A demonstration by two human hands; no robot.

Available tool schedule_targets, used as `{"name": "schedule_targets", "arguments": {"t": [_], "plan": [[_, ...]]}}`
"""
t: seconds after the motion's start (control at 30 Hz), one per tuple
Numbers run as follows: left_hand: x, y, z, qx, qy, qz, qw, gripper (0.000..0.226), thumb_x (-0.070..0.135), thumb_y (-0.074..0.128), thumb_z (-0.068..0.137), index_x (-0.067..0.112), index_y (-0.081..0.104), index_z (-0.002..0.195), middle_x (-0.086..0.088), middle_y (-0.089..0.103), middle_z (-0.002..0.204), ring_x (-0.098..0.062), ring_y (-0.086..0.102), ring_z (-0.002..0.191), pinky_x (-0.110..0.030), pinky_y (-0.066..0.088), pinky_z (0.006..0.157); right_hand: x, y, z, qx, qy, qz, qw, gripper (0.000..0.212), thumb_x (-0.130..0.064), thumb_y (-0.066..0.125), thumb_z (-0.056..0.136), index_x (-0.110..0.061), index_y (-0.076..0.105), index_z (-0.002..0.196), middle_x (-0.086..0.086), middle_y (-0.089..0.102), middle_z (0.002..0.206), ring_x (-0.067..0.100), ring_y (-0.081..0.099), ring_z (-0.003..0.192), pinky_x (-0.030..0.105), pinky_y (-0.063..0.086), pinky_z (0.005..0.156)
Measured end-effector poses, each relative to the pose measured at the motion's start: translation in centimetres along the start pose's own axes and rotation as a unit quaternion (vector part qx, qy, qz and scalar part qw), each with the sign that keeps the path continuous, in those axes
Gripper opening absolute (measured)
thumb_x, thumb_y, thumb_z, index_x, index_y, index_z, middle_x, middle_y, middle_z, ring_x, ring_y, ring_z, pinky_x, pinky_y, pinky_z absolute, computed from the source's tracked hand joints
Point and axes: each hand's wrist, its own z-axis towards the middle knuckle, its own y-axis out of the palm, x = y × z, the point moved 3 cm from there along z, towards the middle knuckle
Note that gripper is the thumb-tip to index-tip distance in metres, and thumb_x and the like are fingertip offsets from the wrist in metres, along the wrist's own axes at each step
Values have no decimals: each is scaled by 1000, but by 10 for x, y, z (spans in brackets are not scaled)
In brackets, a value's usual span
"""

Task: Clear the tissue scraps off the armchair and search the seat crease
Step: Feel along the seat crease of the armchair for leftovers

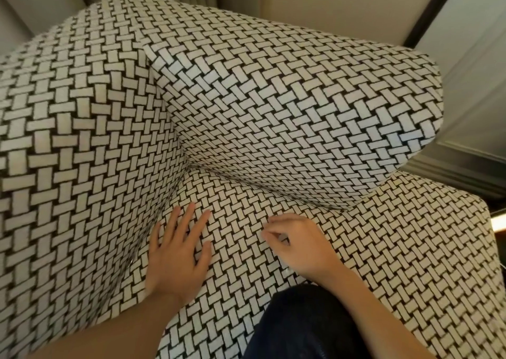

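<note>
No readable text or labels anywhere.

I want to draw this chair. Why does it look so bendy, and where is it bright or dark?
Head view: the wide-angle lens bulges the armchair; its armrest looks brightest, the seat crease sits in shadow; the left hand and right hand look sharp, not blurred.

We find the seat (246, 216) open up to its corner. Backrest (82, 117) and armrest (301, 98) wall two sides; a knee (301, 320) crowds its near edge.
</note>
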Motion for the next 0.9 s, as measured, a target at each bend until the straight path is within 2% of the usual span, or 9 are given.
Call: {"name": "schedule_targets", "arguments": {"t": [0.07, 0.13, 0.27, 0.4, 0.47, 0.57, 0.67, 0.8, 0.9], "plan": [[0, 0, 0, -1, 1, -10, 1000, 56, 50, 12, 94, 37, 14, 148, 7, 13, 157, -15, 5, 145, -49, 9, 115, 8, -3, 2, 83, 60, 5, 995, 26, -29, 55, 91, -19, 68, 111, -5, 67, 114, 10, 56, 111, 30, 44, 99], [1, -1, 0, -3, 0, -14, 1000, 56, 49, 13, 94, 37, 13, 148, 7, 12, 157, -14, 4, 145, -50, 10, 115, 20, -7, 2, 157, 141, -44, 976, 37, -30, 53, 92, -15, 58, 126, 1, 61, 126, 18, 52, 119, 36, 42, 103], [0, -1, 0, -6, 0, -16, 1000, 56, 50, 11, 94, 37, 12, 148, 7, 12, 158, -15, 4, 146, -52, 14, 115, 30, 0, 9, 78, 218, -130, 964, 57, -45, 36, 96, -15, 32, 144, 2, 39, 147, 18, 30, 137, 38, 22, 116], [0, 0, -1, -9, 2, -13, 1000, 56, 51, 7, 95, 37, 11, 149, 7, 11, 158, -15, 5, 146, -51, 15, 114, 28, 6, 20, 27, 217, -172, 960, 62, -50, 23, 97, -12, 26, 146, 3, 34, 149, 18, 24, 140, 38, 12, 117], [-1, 0, -1, -9, 2, -10, 1000, 57, 51, 5, 95, 37, 11, 149, 7, 11, 158, -15, 5, 146, -50, 14, 114, 29, 7, 27, 5, 219, -194, 956, 62, -50, 20, 97, -11, 28, 144, 4, 36, 148, 20, 25, 139, 38, 13, 117], [-1, -1, -1, -10, 2, -10, 1000, 57, 52, 4, 95, 36, 13, 149, 7, 13, 158, -16, 7, 146, -49, 13, 113, 27, 3, 40, -31, 234, -204, 950, 59, -49, 19, 98, -8, 41, 134, 9, 47, 138, 24, 36, 131, 39, 24, 112], [0, -1, 0, -10, 1, -6, 1000, 57, 51, 5, 95, 36, 12, 149, 6, 13, 158, -16, 6, 146, -49, 12, 113, 20, -1, 56, -90, 270, -224, 932, 57, -45, 18, 99, -4, 45, 129, 14, 51, 132, 29, 42, 125, 41, 32, 106], [0, 0, -1, -8, 0, 2, 1000, 56, 51, 6, 95, 36, 12, 149, 6, 13, 158, -16, 7, 145, -48, 10, 113, 17, 2, 59, -102, 273, -244, 925, 57, -41, 16, 100, -2, 41, 133, 17, 48, 135, 31, 41, 126, 43, 32, 108], [0, -1, 0, -8, 0, 1, 1000, 57, 51, 6, 95, 36, 14, 149, 6, 14, 157, -16, 8, 145, -48, 10, 113, 17, 3, 55, -103, 264, -266, 921, 57, -42, 13, 100, -4, 35, 137, 18, 43, 140, 33, 37, 131, 47, 26, 110]]}}
